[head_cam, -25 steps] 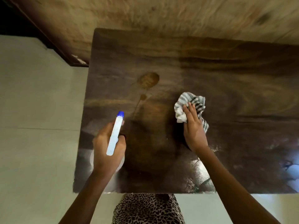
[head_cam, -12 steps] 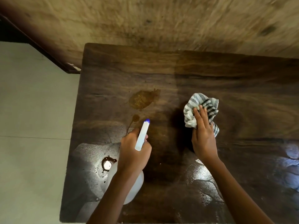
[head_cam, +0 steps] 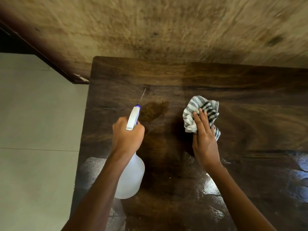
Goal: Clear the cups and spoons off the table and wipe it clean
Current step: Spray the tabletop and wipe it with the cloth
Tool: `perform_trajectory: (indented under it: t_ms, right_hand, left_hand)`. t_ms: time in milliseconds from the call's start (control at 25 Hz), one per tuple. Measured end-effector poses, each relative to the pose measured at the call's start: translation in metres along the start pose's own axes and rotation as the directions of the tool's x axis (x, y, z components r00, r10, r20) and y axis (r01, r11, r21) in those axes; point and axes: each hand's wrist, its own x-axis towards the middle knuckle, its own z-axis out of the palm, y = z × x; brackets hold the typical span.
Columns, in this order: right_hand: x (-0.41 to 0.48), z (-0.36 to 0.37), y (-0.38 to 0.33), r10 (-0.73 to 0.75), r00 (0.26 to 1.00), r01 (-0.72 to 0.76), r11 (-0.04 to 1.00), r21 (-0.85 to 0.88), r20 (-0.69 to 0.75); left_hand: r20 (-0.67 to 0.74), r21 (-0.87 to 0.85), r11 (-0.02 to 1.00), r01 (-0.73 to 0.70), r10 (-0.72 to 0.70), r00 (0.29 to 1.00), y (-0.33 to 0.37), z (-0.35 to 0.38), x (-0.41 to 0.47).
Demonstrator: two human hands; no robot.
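Note:
My left hand (head_cam: 127, 138) grips a white spray bottle (head_cam: 131, 177) by its neck, the blue-tipped nozzle pointing away from me at a brown spill (head_cam: 154, 110) on the dark wooden table (head_cam: 233, 90). A thin streak of spray shows just beyond the nozzle. My right hand (head_cam: 204, 139) lies with straight fingers on a crumpled striped and checked cloth (head_cam: 200, 110), pressing it onto the table to the right of the spill. No cups or spoons are in view.
A rough beige wall (head_cam: 166, 30) runs along the table's far edge. Pale floor tiles (head_cam: 33, 147) lie to the left of the table. The near part of the tabletop shines with reflected light (head_cam: 208, 189).
The view has shifted closer over the table. My left hand has carried the bottle forward to the spill and a spray streak now shows. My right hand stays on the cloth.

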Motion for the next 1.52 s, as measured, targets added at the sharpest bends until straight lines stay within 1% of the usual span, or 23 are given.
perform_trajectory:
  t_ms: [80, 240, 360, 520, 600, 720, 840, 880, 920, 960, 1000, 1040, 1080, 1120, 1160, 1200, 1240, 1280, 1320, 1360, 1440, 1480, 1520]
  right_hand:
    - [0.000, 0.001, -0.005, 0.003, 1.000, -0.003, 1.000, 0.009, 0.000]
    - [0.000, 0.001, -0.005, 0.030, 1.000, -0.030, 1.000, -0.009, 0.007]
    - [0.001, 0.000, -0.005, 0.033, 0.999, -0.032, 0.999, -0.031, 0.024]
    - [0.004, 0.004, -0.004, 0.056, 0.997, -0.055, 0.998, -0.014, 0.050]
    - [0.009, 0.005, -0.006, 0.066, 0.996, -0.066, 0.998, 0.004, 0.056]
    - [0.026, 0.010, -0.005, 0.086, 0.994, -0.089, 0.995, 0.033, 0.073]
    - [0.054, 0.028, 0.006, 0.171, 0.977, -0.178, 0.983, 0.049, 0.124]
    - [0.066, 0.036, 0.007, 0.225, 0.965, -0.227, 0.974, 0.005, 0.137]
    - [0.077, 0.046, 0.004, 0.294, 0.945, -0.285, 0.955, -0.081, 0.143]
    - [0.088, 0.058, -0.004, 0.344, 0.930, -0.317, 0.930, -0.187, 0.132]
    - [0.095, 0.070, -0.015, 0.357, 0.925, -0.313, 0.909, -0.275, 0.127]
    - [0.098, 0.082, -0.030, 0.313, 0.938, -0.252, 0.910, -0.329, 0.148]
    - [0.094, 0.094, -0.046, 0.231, 0.951, -0.143, 0.918, -0.371, 0.206]
    - [0.082, 0.104, -0.059, 0.104, 0.953, 0.015, 0.923, -0.385, 0.286]
    - [0.063, 0.110, -0.067, -0.025, 0.921, 0.188, 0.903, -0.387, 0.388]
    - [0.038, 0.113, -0.068, -0.144, 0.866, 0.343, 0.868, -0.359, 0.479]
    - [0.017, 0.110, -0.060, -0.224, 0.820, 0.453, 0.817, -0.357, 0.527]
    - [0.002, 0.103, -0.046, -0.267, 0.806, 0.492, 0.798, -0.348, 0.528]
    - [-0.003, 0.093, -0.029, -0.257, 0.822, 0.474, 0.804, -0.359, 0.508]
    - [0.005, 0.082, -0.010, -0.214, 0.860, 0.413, 0.826, -0.385, 0.464]
    - [0.044, 0.064, 0.016, -0.099, 0.935, 0.257, 0.850, -0.460, 0.341]
    - [0.072, 0.061, 0.024, -0.029, 0.962, 0.164, 0.856, -0.490, 0.271]
    - [0.106, 0.058, 0.021, 0.068, 0.971, 0.052, 0.876, -0.480, 0.231]
  left_hand:
    - [-0.007, 0.023, 0.999, -0.041, 0.041, 0.999, -0.001, 0.000, 0.000]
    - [0.114, 0.059, 0.995, -0.078, 0.071, 0.991, -0.006, 0.006, 0.001]
    - [0.128, 0.059, 0.995, -0.084, 0.076, 0.989, -0.006, 0.013, 0.003]
    - [0.073, 0.089, 0.992, -0.094, 0.087, 0.993, -0.002, 0.017, 0.010]
    - [0.045, 0.109, 0.986, -0.130, 0.126, 0.991, 0.000, 0.015, 0.014]
    - [-0.021, 0.063, 0.964, -0.259, 0.261, 0.965, 0.006, 0.004, 0.025]
    - [-0.115, 0.021, 0.914, -0.405, 0.405, 0.907, 0.014, -0.010, 0.047]
    - [-0.159, 0.026, 0.896, -0.443, 0.441, 0.883, 0.015, -0.013, 0.056]
    - [-0.211, 0.033, 0.882, -0.471, 0.467, 0.859, 0.015, -0.015, 0.065]
    - [-0.267, 0.040, 0.865, -0.500, 0.491, 0.829, 0.017, -0.018, 0.073]
    - [-0.324, 0.042, 0.847, -0.529, 0.513, 0.795, 0.019, -0.020, 0.081]
    - [-0.364, 0.041, 0.829, -0.558, 0.532, 0.764, 0.020, -0.020, 0.091]
    - [-0.387, 0.042, 0.812, -0.583, 0.551, 0.740, 0.022, -0.021, 0.100]
    - [-0.396, 0.050, 0.790, -0.611, 0.577, 0.714, 0.023, -0.020, 0.108]
    - [-0.403, 0.055, 0.771, -0.635, 0.599, 0.692, 0.023, -0.019, 0.114]
    - [-0.410, 0.055, 0.758, -0.650, 0.610, 0.677, 0.025, -0.018, 0.119]
    - [-0.421, 0.050, 0.752, -0.658, 0.613, 0.668, 0.025, -0.018, 0.125]
    - [-0.430, 0.051, 0.745, -0.665, 0.617, 0.658, 0.025, -0.017, 0.130]
    - [-0.434, 0.051, 0.745, -0.666, 0.617, 0.657, 0.025, -0.017, 0.134]
    - [-0.431, 0.054, 0.740, -0.670, 0.623, 0.653, 0.024, -0.017, 0.139]
    - [-0.437, 0.060, 0.731, -0.680, 0.632, 0.640, 0.021, -0.020, 0.145]
    - [-0.452, 0.059, 0.728, -0.683, 0.629, 0.632, 0.018, -0.020, 0.145]
    - [-0.469, 0.058, 0.732, -0.679, 0.620, 0.629, 0.013, -0.019, 0.144]
